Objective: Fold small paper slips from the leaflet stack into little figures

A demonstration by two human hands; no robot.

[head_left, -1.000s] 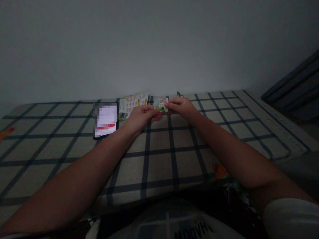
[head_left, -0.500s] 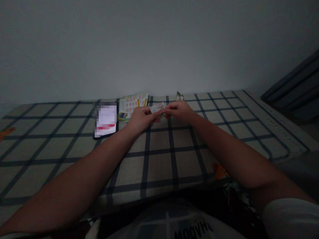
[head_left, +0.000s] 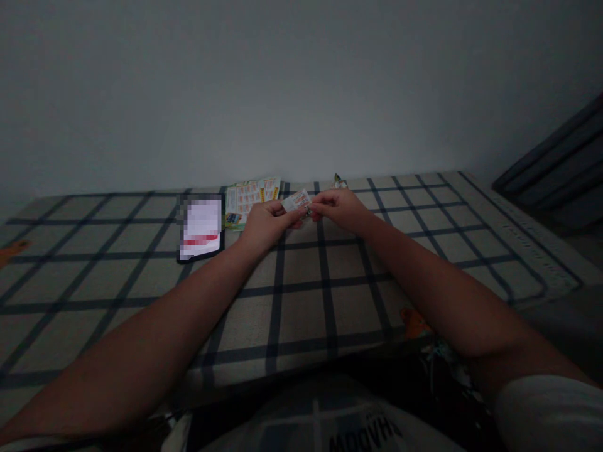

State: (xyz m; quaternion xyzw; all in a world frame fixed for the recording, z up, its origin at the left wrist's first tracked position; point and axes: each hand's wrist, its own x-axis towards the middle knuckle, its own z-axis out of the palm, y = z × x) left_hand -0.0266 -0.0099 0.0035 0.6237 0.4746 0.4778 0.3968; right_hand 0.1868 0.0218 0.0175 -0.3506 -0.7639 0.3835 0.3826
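Note:
Both my arms reach forward over a checked bedsheet [head_left: 301, 295]. My left hand [head_left: 266, 221] and my right hand [head_left: 340, 208] meet at the far middle and pinch a small printed card [head_left: 296, 201] between their fingertips; the card is tilted, its pale face upward. Just behind and left of my left hand lies a printed sheet with orange and yellow panels [head_left: 249, 196]. The scene is dim and the card's print cannot be read.
A tablet with a lit screen [head_left: 201, 227] lies left of my left hand. A small crumpled wrapper [head_left: 339, 182] sits near the wall behind my right hand. A pale wall backs the bed; a dark slatted object [head_left: 556, 169] stands at the right.
The card was held flat with its coloured face toward me; both hands have turned it so that a pale side now shows, tilted. The hands stayed almost in place.

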